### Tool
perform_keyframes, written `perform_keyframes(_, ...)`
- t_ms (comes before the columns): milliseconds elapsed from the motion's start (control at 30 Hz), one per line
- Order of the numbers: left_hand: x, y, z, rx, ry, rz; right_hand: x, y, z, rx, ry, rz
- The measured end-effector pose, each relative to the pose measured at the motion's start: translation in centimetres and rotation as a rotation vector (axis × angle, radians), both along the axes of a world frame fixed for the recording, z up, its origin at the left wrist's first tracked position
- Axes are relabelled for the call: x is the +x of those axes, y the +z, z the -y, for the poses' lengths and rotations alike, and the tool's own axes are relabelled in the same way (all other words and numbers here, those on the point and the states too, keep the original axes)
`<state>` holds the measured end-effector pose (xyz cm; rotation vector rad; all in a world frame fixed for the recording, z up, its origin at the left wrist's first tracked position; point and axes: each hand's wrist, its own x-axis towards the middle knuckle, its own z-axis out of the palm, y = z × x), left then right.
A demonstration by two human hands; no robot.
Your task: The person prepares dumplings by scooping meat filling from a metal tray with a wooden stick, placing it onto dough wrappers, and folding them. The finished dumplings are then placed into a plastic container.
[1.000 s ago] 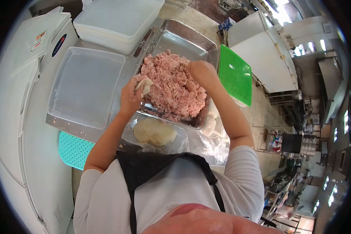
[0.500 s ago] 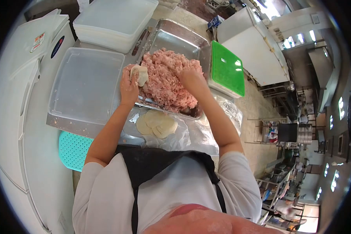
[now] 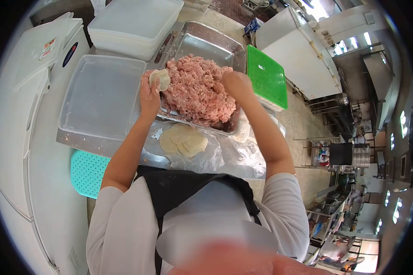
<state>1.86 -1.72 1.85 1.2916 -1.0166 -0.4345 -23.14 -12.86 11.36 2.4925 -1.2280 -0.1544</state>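
Observation:
My left hand (image 3: 149, 97) holds a round dough wrapper (image 3: 160, 79) at the left edge of a steel tray (image 3: 210, 42). A big heap of pink minced meat (image 3: 193, 90) fills the near half of that tray. My right hand (image 3: 236, 85) rests on the right side of the heap; I cannot see whether it holds a tool. A small stack of round wrappers (image 3: 184, 140) lies on clear plastic (image 3: 229, 156) in front of the tray.
An upside-down clear plastic lid or box (image 3: 101, 96) lies left of the tray, with stacked white boxes (image 3: 133, 25) behind it. A green-lidded box (image 3: 267, 78) stands at the right. A teal perforated mat (image 3: 86, 173) sits near my left elbow. A white freezer (image 3: 27, 91) runs along the left.
My left hand has lifted the wrapper a little farther along the tray's left edge. My right hand has moved from the heap's middle back to its right side.

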Motion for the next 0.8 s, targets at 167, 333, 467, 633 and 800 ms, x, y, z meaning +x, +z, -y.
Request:
perform_keyframes(167, 0.0, -0.4, 0.1, -0.027, 0.025, 0.056, 1.7, 5.5, -1.5, -0.124, 0.089, 0.046)
perform_keyframes(333, -0.2, -0.8, 0.7, -0.032, 0.051, -0.063, 0.3, 0.7, -0.9, -0.019, 0.261, 0.181)
perform_keyframes(467, 0.0, -1.8, 0.9, -0.059, 0.080, -0.074, -1.0, 6.0, -5.9, 0.102, -0.041, 0.077)
perform_keyframes(633, 0.2, -1.4, 0.6, -0.054, 0.055, -0.085, -0.8, 6.6, -9.3, 0.145, 0.041, 0.076)
perform_keyframes(800, -0.3, -0.6, 0.4, -0.013, -0.037, -0.175, 5.2, 0.0, -10.1, 0.253, 0.071, 0.086)
